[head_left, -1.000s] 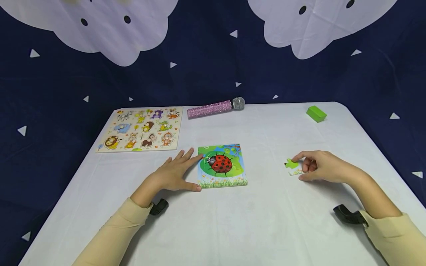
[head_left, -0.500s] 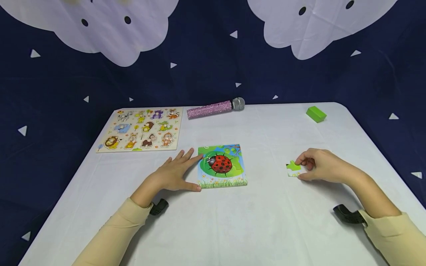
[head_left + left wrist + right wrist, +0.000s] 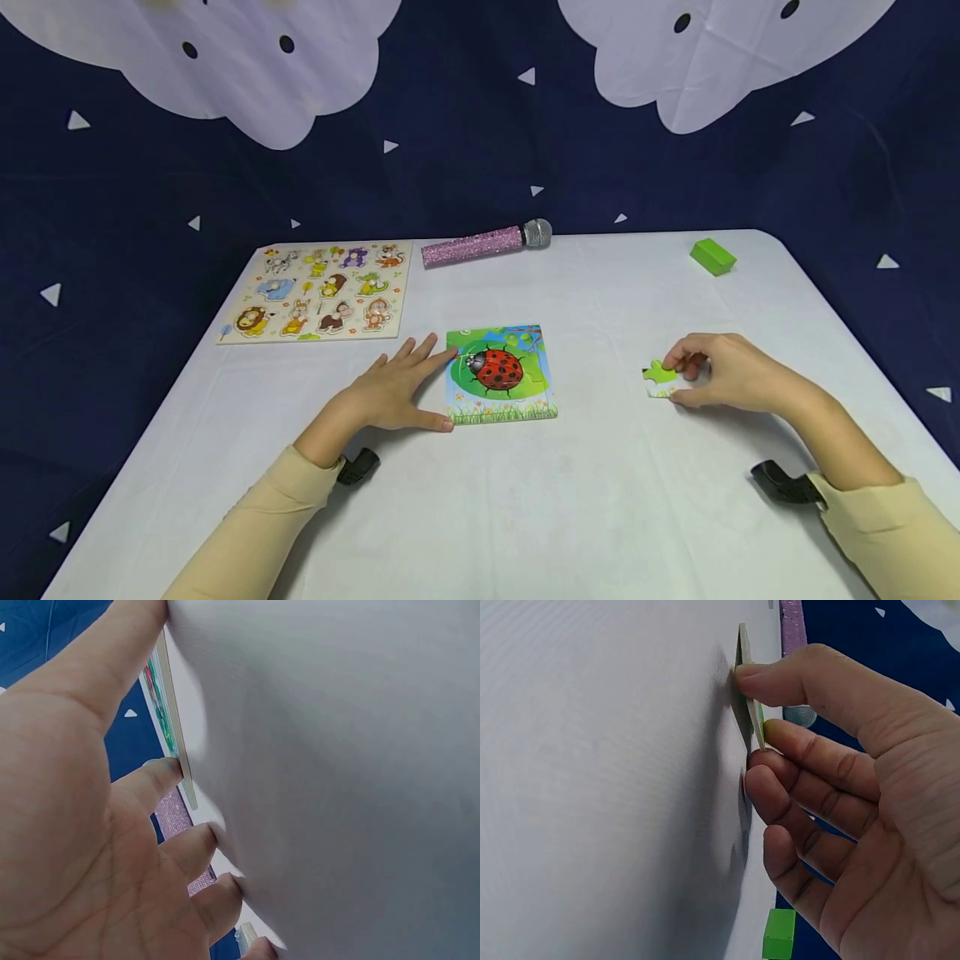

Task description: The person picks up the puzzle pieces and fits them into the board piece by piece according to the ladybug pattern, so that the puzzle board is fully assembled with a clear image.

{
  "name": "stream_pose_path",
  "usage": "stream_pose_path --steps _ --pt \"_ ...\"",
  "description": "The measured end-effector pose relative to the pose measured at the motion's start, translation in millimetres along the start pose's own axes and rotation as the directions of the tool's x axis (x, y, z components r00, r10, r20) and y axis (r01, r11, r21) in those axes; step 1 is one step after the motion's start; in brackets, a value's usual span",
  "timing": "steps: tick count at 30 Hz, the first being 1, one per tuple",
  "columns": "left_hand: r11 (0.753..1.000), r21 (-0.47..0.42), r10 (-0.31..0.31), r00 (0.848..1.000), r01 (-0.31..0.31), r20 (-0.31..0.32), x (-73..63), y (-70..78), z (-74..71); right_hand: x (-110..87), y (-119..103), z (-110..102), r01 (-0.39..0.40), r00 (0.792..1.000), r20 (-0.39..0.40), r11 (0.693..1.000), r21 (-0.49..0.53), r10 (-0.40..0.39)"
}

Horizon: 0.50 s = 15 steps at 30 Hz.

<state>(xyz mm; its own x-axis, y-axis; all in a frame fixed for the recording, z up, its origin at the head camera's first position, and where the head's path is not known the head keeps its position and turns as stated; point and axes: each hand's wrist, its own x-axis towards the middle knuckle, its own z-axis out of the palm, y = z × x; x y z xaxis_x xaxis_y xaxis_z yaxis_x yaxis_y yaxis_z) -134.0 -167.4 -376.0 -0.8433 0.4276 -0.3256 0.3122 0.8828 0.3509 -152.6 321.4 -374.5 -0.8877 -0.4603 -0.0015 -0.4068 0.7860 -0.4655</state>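
A square ladybug puzzle [image 3: 498,375] lies flat at the middle of the table in the head view. My left hand [image 3: 393,392] rests beside it with spread, straight fingers; the thumb and index fingertips are at its left edge. Off to the right, my right hand [image 3: 723,375] pinches a small green and white jigsaw piece [image 3: 658,379] between thumb and index finger. From the right wrist, the jigsaw piece [image 3: 742,690] is seen nearly edge-on, tilted close over the white cloth, with the other fingers curled below it.
A wooden animal peg puzzle [image 3: 315,292] lies at the back left. Near the back edge is a pink glitter microphone [image 3: 480,246], and a green block [image 3: 712,257] sits at the back right. A dark blue curtain [image 3: 465,183] hangs behind the table [image 3: 585,517].
The jigsaw piece has turned slightly in my right hand, whose fingers have shifted a little on it. My left hand and the ladybug puzzle have stayed in place.
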Motion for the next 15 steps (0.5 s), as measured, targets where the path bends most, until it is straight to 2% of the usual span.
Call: stream_pose_path --steps 7,15 --pt "1.0 -0.003 0.0 1.0 0.0 -0.001 -0.6 0.2 -0.2 1.9 1.6 2.9 0.057 0.998 -0.038 0.998 0.018 -0.056" --pt "1.0 -0.003 0.002 1.0 -0.002 0.0 -1.5 1.4 -1.3 7.0 -4.5 2.5 0.082 0.995 -0.061 0.997 0.015 -0.081"
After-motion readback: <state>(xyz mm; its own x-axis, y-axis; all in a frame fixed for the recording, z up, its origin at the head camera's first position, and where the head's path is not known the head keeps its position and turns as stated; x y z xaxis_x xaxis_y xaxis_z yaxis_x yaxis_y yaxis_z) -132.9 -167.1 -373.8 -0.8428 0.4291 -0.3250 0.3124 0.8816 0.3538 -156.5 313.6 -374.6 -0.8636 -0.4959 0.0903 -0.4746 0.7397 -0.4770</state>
